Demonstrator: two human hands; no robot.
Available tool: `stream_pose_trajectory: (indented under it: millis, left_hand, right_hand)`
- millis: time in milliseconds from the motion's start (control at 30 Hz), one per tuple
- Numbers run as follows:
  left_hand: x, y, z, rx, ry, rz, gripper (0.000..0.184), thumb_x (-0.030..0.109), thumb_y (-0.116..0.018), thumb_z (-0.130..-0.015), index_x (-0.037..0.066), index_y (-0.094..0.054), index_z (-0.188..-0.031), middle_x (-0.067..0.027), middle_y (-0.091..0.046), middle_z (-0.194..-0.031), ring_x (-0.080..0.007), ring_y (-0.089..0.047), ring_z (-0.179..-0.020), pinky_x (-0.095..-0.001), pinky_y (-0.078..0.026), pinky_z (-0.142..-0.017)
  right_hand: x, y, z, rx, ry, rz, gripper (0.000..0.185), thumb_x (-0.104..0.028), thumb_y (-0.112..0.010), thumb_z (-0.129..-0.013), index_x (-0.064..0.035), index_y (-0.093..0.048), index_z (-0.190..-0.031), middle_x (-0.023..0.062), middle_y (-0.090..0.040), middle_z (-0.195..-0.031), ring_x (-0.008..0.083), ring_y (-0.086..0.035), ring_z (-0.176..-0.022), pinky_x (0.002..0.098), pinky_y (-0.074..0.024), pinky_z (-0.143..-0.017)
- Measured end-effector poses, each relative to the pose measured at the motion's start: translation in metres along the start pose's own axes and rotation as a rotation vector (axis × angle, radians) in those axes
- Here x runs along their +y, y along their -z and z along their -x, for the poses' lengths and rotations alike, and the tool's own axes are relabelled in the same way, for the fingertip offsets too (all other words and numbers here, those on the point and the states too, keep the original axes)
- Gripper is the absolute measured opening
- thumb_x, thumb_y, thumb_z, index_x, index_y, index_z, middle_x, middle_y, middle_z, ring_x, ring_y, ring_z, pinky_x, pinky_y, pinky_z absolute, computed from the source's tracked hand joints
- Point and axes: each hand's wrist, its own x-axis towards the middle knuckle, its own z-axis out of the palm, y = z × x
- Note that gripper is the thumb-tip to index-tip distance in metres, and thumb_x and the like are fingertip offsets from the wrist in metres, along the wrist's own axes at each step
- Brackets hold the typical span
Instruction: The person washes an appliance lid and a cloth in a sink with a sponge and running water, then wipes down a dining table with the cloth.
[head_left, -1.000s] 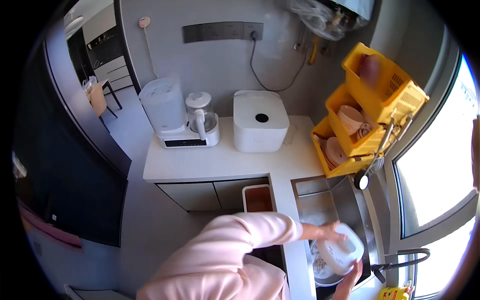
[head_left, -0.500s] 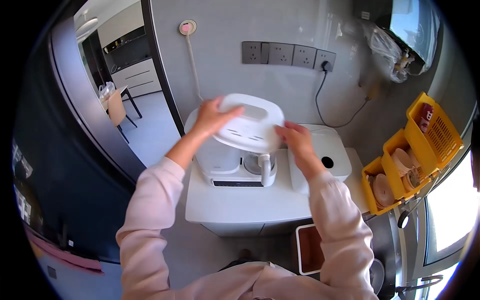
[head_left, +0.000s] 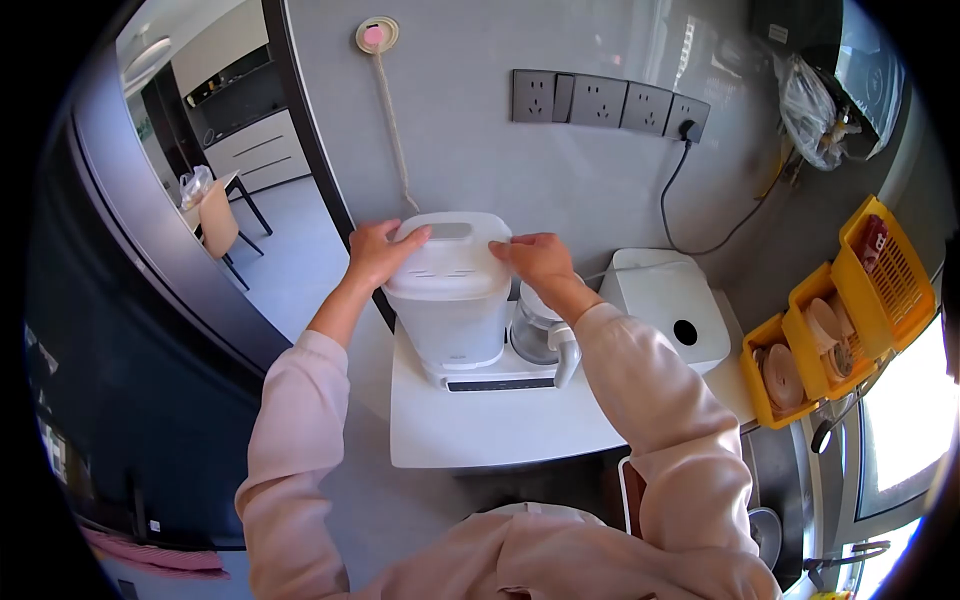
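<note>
A white oval lid point(head_left: 459, 261) with a grey recess and slots sits over the top of a tall white countertop appliance point(head_left: 455, 335). My left hand point(head_left: 378, 253) grips the lid's left side, thumb on top and fingers over the edge. At its right side, my right hand point(head_left: 545, 262) holds the edge between thumb and fingers. A clear glass kettle point(head_left: 535, 335) with a white handle stands on the same base, just right of the tall body and below my right hand. Whether the lid is fully seated I cannot tell.
A white box-shaped appliance point(head_left: 668, 310) with a black round spot stands to the right. Yellow baskets point(head_left: 812, 335) holding dishes hang farther right. Wall sockets point(head_left: 603, 101) with a plugged cable are behind the white counter point(head_left: 500, 425). A doorway opens at left.
Both hands have brought the lid down from a tilted position above the appliance onto its top. My right hand has moved left, and the view has shifted slightly.
</note>
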Motion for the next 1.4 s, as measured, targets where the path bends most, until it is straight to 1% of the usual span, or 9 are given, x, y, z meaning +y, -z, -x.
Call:
stream_pose_trajectory:
  millis: [200, 367, 567, 700, 933, 1067, 1167, 1233, 1400]
  left_hand:
    - [0.006, -0.002, 0.017, 0.118, -0.107, -0.112, 0.054, 0.047, -0.065, -0.074, 0.011, -0.060, -0.114, -0.0165, -0.055, -0.113, -0.0279, -0.055, -0.101, -0.0337, -0.043, -0.087]
    - [0.005, -0.009, 0.012, 0.187, -0.640, -0.379, 0.042, 0.034, -0.062, -0.079, 0.014, -0.059, -0.116, -0.0125, -0.054, -0.115, -0.0313, -0.053, -0.103, -0.0370, -0.042, -0.088]
    - [0.021, -0.012, 0.021, 0.065, -0.640, -0.310, 0.045, 0.029, -0.062, -0.080, 0.002, -0.055, -0.116, -0.0146, -0.058, -0.112, -0.0298, -0.055, -0.104, -0.0366, -0.042, -0.088]
    - [0.026, -0.002, 0.014, -0.088, -0.491, -0.197, 0.045, 0.029, -0.062, -0.081, 0.001, -0.054, -0.115, -0.0149, -0.058, -0.112, -0.0286, -0.055, -0.104, -0.0350, -0.044, -0.085]
    - [0.092, -0.016, -0.008, -0.070, -0.585, -0.022, 0.036, 0.017, -0.065, -0.079, 0.000, -0.058, -0.110, -0.0121, -0.061, -0.104, -0.0207, -0.057, -0.097, -0.0312, -0.044, -0.085]
    - [0.133, -0.090, -0.009, -0.445, -0.768, -0.315, 0.037, 0.018, -0.069, -0.073, 0.003, -0.060, -0.106, -0.0132, -0.061, -0.100, -0.0256, -0.059, -0.090, -0.0349, -0.046, -0.081]
    - [0.118, -0.160, -0.014, -0.451, -0.924, -0.492, 0.044, 0.020, -0.072, -0.068, 0.005, -0.060, -0.107, -0.0127, -0.061, -0.099, -0.0281, -0.057, -0.093, -0.0377, -0.046, -0.081]
    - [0.125, -0.185, -0.013, -0.763, -0.560, -0.937, 0.046, 0.022, -0.077, -0.060, 0.008, -0.060, -0.101, -0.0119, -0.061, -0.097, -0.0281, -0.055, -0.098, -0.0391, -0.046, -0.080]
    - [0.111, -0.190, -0.033, -0.752, -0.679, -0.753, 0.043, 0.021, -0.077, -0.050, 0.009, -0.058, -0.087, -0.0117, -0.061, -0.094, -0.0277, -0.057, -0.092, -0.0369, -0.047, -0.075]
  right_hand:
    - [-0.001, -0.002, -0.003, -0.027, 0.010, 0.040, 0.048, -0.036, -0.070, -0.067, 0.0010, -0.065, -0.097, 0.0160, -0.065, -0.095, 0.0274, -0.062, -0.090, 0.0324, -0.0470, -0.079]
    - [-0.004, 0.000, -0.013, -0.111, -0.019, 0.060, 0.053, -0.037, -0.070, -0.067, 0.0020, -0.062, -0.101, 0.0164, -0.063, -0.101, 0.0275, -0.060, -0.096, 0.0332, -0.0461, -0.082]
    - [0.035, 0.001, -0.017, -0.049, -0.032, -0.158, 0.055, -0.037, -0.068, -0.071, -0.0045, -0.056, -0.113, 0.0130, -0.053, -0.115, 0.0253, -0.055, -0.101, 0.0326, -0.0446, -0.080]
    - [0.086, 0.027, 0.013, 0.346, 0.329, -0.190, 0.037, -0.027, -0.064, -0.078, -0.0084, -0.059, -0.109, 0.0095, -0.054, -0.102, 0.0200, -0.053, -0.078, 0.0323, -0.0450, -0.071]
    - [0.148, 0.028, 0.066, 0.444, 0.201, 0.060, 0.034, -0.021, -0.064, -0.077, -0.0095, -0.057, -0.108, 0.0092, -0.053, -0.099, 0.0211, -0.054, -0.081, 0.0327, -0.0452, -0.071]
    - [0.168, 0.005, 0.084, 0.513, 0.113, 0.087, 0.038, -0.027, -0.065, -0.076, -0.0108, -0.057, -0.109, 0.0083, -0.054, -0.102, 0.0246, -0.054, -0.088, 0.0377, -0.0430, -0.076]
    - [0.184, -0.004, 0.088, 0.456, 0.019, 0.106, 0.038, -0.033, -0.064, -0.077, -0.0126, -0.057, -0.109, 0.0075, -0.055, -0.104, 0.0266, -0.054, -0.093, 0.0412, -0.0405, -0.077]
    - [0.187, -0.005, 0.088, 0.350, -0.054, 0.040, 0.039, -0.039, -0.062, -0.078, -0.0155, -0.058, -0.109, 0.0044, -0.058, -0.104, 0.0262, -0.052, -0.102, 0.0442, -0.0375, -0.076]
    - [0.174, 0.002, 0.095, 0.404, -0.049, 0.092, 0.035, -0.037, -0.063, -0.080, -0.0126, -0.062, -0.105, 0.0020, -0.063, -0.094, 0.0190, -0.058, -0.086, 0.0357, -0.0410, -0.070]
